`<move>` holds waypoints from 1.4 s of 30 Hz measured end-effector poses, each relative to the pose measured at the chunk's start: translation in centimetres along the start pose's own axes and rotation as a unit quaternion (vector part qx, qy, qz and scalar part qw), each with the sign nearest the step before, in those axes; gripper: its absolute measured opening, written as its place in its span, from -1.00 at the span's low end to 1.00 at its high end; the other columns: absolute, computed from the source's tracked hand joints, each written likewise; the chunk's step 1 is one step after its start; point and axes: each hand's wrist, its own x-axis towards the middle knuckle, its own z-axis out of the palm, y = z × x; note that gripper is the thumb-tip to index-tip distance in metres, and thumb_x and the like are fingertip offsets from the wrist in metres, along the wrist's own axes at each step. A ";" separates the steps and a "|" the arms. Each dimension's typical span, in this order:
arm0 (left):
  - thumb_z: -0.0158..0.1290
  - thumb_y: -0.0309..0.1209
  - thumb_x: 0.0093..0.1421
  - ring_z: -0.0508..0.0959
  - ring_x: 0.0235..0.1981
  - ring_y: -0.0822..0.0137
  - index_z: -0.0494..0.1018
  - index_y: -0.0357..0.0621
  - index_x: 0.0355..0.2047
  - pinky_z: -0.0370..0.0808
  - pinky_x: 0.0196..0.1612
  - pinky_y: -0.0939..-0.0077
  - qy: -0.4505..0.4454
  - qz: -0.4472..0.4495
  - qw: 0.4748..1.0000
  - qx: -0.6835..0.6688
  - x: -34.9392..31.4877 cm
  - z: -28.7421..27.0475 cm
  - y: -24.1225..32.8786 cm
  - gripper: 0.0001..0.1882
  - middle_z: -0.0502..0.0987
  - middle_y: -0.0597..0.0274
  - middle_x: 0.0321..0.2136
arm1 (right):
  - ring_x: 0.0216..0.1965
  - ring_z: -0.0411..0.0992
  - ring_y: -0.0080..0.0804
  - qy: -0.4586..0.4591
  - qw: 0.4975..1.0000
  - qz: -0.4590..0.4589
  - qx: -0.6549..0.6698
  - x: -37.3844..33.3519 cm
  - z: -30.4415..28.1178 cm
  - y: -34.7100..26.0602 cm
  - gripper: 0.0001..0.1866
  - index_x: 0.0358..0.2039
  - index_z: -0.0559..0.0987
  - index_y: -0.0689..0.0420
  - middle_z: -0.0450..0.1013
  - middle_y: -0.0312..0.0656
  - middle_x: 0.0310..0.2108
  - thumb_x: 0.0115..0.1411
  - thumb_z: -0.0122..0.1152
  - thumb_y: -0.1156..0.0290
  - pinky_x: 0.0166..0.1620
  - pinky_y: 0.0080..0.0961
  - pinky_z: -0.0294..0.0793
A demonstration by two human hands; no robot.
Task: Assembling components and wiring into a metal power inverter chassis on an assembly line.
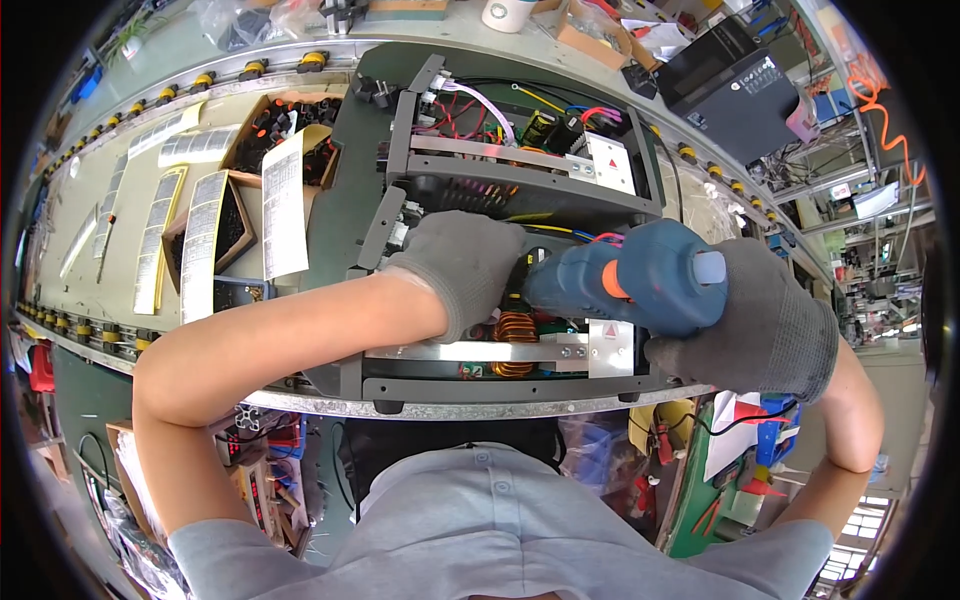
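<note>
My right hand, in a grey knit glove, is wrapped round a blue cordless drill with an orange part on its side. The drill lies level over the nearer open device chassis, nose pointing left. My left hand, gloved too, reaches into that chassis just left of the drill's nose. Its fingers curl downward; their tips and whatever they hold are hidden. Below the drill sit a copper-wound coil, a metal strip and a silver plate. The drill's bit cannot be seen.
Behind stands a second open chassis with coloured wires. At left are printed paper sheets, a box of small black parts and a screwdriver. A dark boxy unit stands far right. Yellow-black rollers line the bench.
</note>
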 end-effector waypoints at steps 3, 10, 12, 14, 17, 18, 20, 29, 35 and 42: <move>0.29 -0.35 -0.14 0.61 -0.37 0.10 0.54 -0.19 -0.37 0.53 -0.29 0.30 0.001 0.007 1.000 -0.002 -0.1 0.1 -0.1 -0.69 0.59 0.03 -0.47 | -0.45 0.51 -0.09 0.018 0.999 -0.031 0.004 0.2 -0.3 -0.5 -0.70 -0.35 0.54 0.14 0.50 -0.04 -0.55 -0.12 0.26 0.29 -0.30 -0.31 0.51; 0.27 -0.36 -0.12 0.61 -0.34 0.10 0.52 -0.19 -0.35 0.52 -0.28 0.30 -0.021 -0.001 1.000 0.006 -0.1 -0.7 0.3 -0.69 0.58 0.03 -0.45 | -0.49 0.51 -0.13 -0.036 0.997 0.061 -0.003 0.7 -1.3 -1.8 -0.71 -0.35 0.54 0.14 0.49 -0.04 -0.59 -0.12 0.25 0.31 -0.34 -0.33 0.52; 0.27 -0.36 -0.13 0.61 -0.34 0.12 0.49 -0.20 -0.32 0.50 -0.28 0.31 -0.009 0.011 1.000 0.021 0.0 -0.8 0.1 -0.65 0.58 0.05 -0.44 | -0.49 0.52 -0.14 -0.026 0.999 0.042 -0.017 0.9 -1.0 -1.1 -0.72 -0.35 0.54 0.14 0.49 -0.04 -0.60 -0.12 0.25 0.32 -0.35 -0.34 0.52; 0.24 -0.37 -0.11 0.60 -0.33 0.14 0.48 -0.18 -0.31 0.49 -0.28 0.32 0.029 0.032 0.999 0.031 -0.4 -0.3 -0.5 -0.68 0.57 0.07 -0.44 | -0.48 0.53 -0.20 0.005 0.999 -0.023 -0.025 1.1 -0.7 -0.5 -0.72 -0.34 0.53 0.16 0.50 -0.06 -0.58 -0.11 0.25 0.33 -0.35 -0.35 0.52; 0.15 -0.40 -0.04 0.56 -0.33 0.18 0.47 -0.15 -0.32 0.45 -0.30 0.34 0.087 0.057 0.993 0.061 -0.6 -0.5 -0.2 -0.76 0.54 0.12 -0.43 | -0.46 0.54 -0.25 -0.107 0.971 0.186 0.106 1.1 -3.2 -0.8 -0.68 -0.31 0.54 0.16 0.52 -0.09 -0.53 -0.12 0.28 0.32 -0.31 -0.39 0.51; 0.09 -0.41 -0.01 0.54 -0.33 0.20 0.47 -0.12 -0.33 0.43 -0.31 0.35 0.106 0.060 0.989 0.080 -0.8 -0.7 0.1 -0.81 0.51 0.14 -0.43 | -0.46 0.54 -0.25 -0.102 0.972 0.186 0.103 0.6 -3.2 -0.1 -0.68 -0.31 0.54 0.16 0.52 -0.09 -0.53 -0.12 0.28 0.32 -0.31 -0.39 0.51; 0.05 -0.36 0.03 0.50 -0.30 0.20 0.44 -0.11 -0.30 0.41 -0.29 0.35 0.116 0.075 0.984 0.109 -0.7 -0.7 0.3 -0.80 0.46 0.17 -0.39 | -0.48 0.53 -0.32 -0.062 0.977 0.115 0.166 -0.4 -2.6 2.5 -0.62 -0.28 0.54 0.17 0.53 -0.14 -0.51 -0.15 0.33 0.32 -0.31 -0.45 0.50; 0.02 -0.47 0.02 0.52 -0.30 0.18 0.48 -0.10 -0.34 0.46 -0.28 0.34 0.199 0.066 0.975 0.072 -1.4 -4.2 -1.7 -0.85 0.49 0.18 -0.40 | -0.35 0.53 -0.43 0.041 0.987 -0.053 0.145 -2.0 1.7 4.4 -0.53 -0.21 0.55 0.08 0.53 -0.18 -0.42 -0.22 0.40 0.33 -0.24 -0.44 0.49; -0.05 -0.54 0.10 0.54 -0.38 0.11 0.49 -0.18 -0.24 0.43 -0.32 0.32 0.319 0.081 0.942 -0.062 0.6 -6.8 -2.6 -0.79 0.51 0.04 -0.42 | -0.12 0.48 -0.40 0.428 0.828 0.102 0.349 -8.0 5.5 8.8 -0.53 -0.08 0.50 0.17 0.52 -0.15 -0.18 -0.07 0.32 0.39 0.06 -0.39 0.38; -0.14 -0.47 0.29 0.48 -0.15 0.40 0.43 -0.34 -0.12 0.39 -0.05 0.51 0.277 -0.007 0.931 -0.238 -0.8 -7.1 -9.8 -0.75 0.51 0.17 -0.22 | -0.20 0.45 -0.44 0.802 0.469 0.317 0.192 -22.3 16.2 13.2 -0.60 -0.10 0.46 0.29 0.47 -0.18 -0.21 0.01 0.22 0.48 -0.12 -0.47 0.44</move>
